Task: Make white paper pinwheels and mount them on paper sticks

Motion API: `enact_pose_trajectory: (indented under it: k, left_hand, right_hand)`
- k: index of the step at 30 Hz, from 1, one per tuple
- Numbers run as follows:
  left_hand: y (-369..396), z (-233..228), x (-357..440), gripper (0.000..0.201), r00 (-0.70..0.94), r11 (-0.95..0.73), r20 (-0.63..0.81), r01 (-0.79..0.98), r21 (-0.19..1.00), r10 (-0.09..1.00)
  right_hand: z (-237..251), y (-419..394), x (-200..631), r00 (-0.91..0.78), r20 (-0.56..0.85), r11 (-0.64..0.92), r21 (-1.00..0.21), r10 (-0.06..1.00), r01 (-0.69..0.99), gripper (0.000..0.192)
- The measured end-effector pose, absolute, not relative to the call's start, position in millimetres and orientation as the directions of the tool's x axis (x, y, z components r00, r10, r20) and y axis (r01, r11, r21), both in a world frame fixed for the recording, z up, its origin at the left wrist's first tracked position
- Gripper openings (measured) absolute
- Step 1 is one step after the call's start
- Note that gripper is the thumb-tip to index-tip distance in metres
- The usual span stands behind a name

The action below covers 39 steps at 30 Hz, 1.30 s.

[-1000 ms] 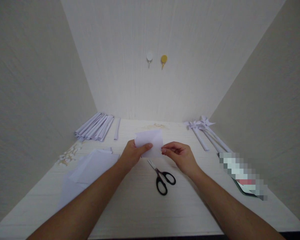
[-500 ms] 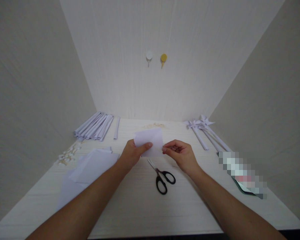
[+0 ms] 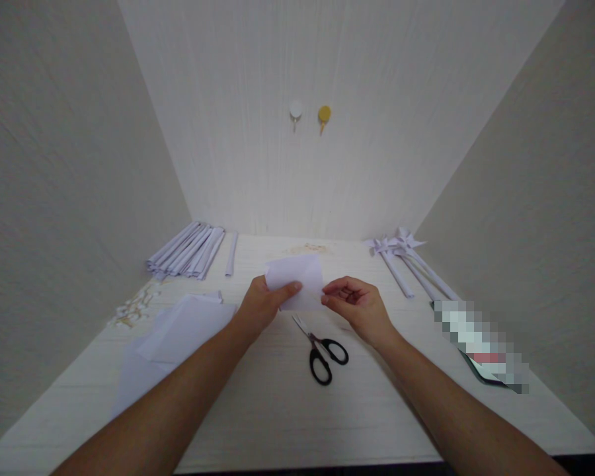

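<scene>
A small white sheet of paper (image 3: 300,268) is held up above the table in front of me. My left hand (image 3: 262,307) grips its left side, the thumb lying across the front and the other fingers hidden behind. At the right edge of the sheet, my right hand (image 3: 354,307) pinches with thumb and index finger, the remaining fingers curled. Just below the paper lies a pair of scissors (image 3: 320,350) with black handles, its blades slightly apart and pointing up and left. Larger white paper sheets (image 3: 183,327) lie beside my left forearm.
Rolled paper tubes (image 3: 188,251) are piled at the back left, with a single tube (image 3: 231,254) beside them. Paper pinwheel-like shapes on sticks (image 3: 391,254) lie at the back right, above a phone-like, pixelated object (image 3: 478,347). Two hooks (image 3: 324,116) hang on the back wall.
Almost nothing differs. Both hands keep their places at the paper, with only a very slight shift of the right fingertips at its edge.
</scene>
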<state>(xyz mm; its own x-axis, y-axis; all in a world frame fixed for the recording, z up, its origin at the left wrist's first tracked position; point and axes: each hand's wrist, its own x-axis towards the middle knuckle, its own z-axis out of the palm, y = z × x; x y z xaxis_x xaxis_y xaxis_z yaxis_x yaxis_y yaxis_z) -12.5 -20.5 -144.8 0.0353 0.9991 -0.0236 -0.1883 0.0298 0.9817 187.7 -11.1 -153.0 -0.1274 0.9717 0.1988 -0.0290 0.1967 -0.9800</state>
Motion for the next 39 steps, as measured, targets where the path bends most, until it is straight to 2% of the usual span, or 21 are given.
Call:
enact_pose_trajectory:
  k: [17, 26, 39]
  left_hand:
    - [-20.5, -143.5, -13.0, 0.042, 0.038, 0.028, -0.022, -0.165, 0.986, 0.999]
    - [-19.7, -146.2, -12.6, 0.042, 0.039, 0.024, -0.018, -0.168, 0.985, 0.999]
    - [-22.5, -141.2, -11.1, 0.043, 0.028, 0.044, -0.041, -0.138, 0.989, 0.999]
  right_hand:
    - [-154.6, -11.8, 188.3, -0.152, 0.190, 0.190, -0.982, 0.970, -0.013, 0.017]
    - [-157.0, -9.2, 188.4, -0.122, 0.210, 0.211, -0.977, 0.970, -0.002, 0.024]
    - [-154.7, -9.0, 188.8, -0.103, 0.203, 0.203, -0.979, 0.974, -0.014, 0.021]
